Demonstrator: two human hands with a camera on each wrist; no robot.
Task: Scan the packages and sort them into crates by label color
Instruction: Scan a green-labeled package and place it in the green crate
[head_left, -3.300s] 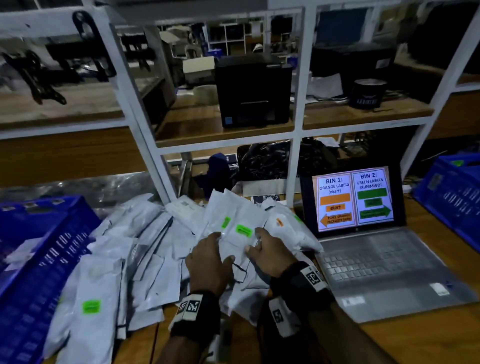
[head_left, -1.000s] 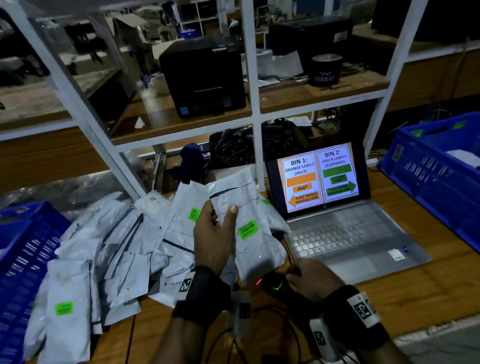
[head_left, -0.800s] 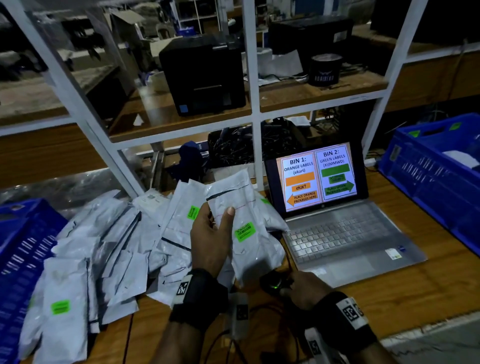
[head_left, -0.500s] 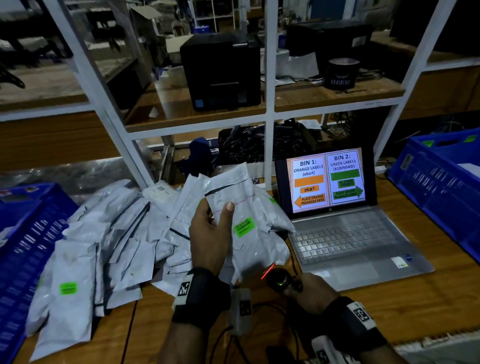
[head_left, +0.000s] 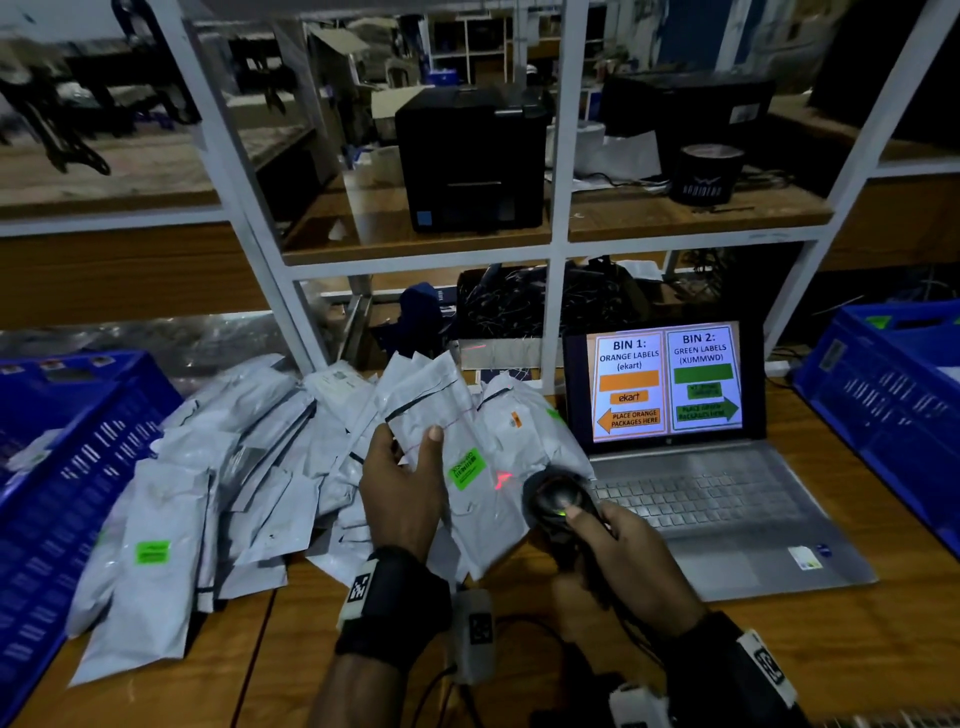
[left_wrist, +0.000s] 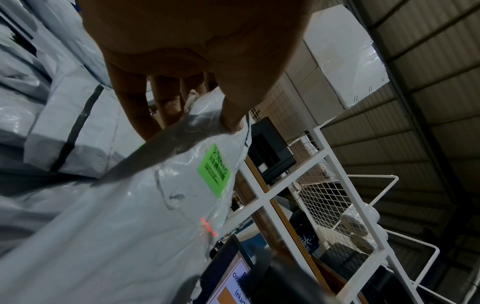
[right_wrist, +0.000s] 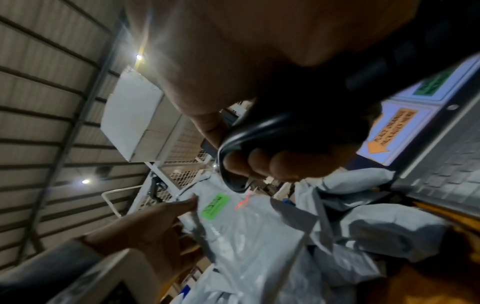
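Observation:
My left hand (head_left: 402, 478) holds a grey package (head_left: 467, 499) upright above the pile, thumb pressed on its front and fingers behind. The package carries a green label (head_left: 466, 468), which also shows in the left wrist view as a green label (left_wrist: 213, 170) and in the right wrist view as a green label (right_wrist: 215, 206). My right hand (head_left: 618, 551) grips a black barcode scanner (head_left: 558, 501) pointed at the package. A red scan line (head_left: 501, 479) falls just right of the label. Several grey packages (head_left: 208, 483) lie heaped on the wooden table (head_left: 675, 649).
A blue crate (head_left: 57, 499) stands at the left edge and another blue crate (head_left: 893, 405) at the right. An open laptop (head_left: 691, 467) shows bin 1 orange pointing left, bin 2 green pointing right. A white shelf frame (head_left: 553, 249) with black printers rises behind.
My right hand has lifted the scanner from the table up to the package, and its red line now lands on the package beside the green label. The left hand keeps holding the package.

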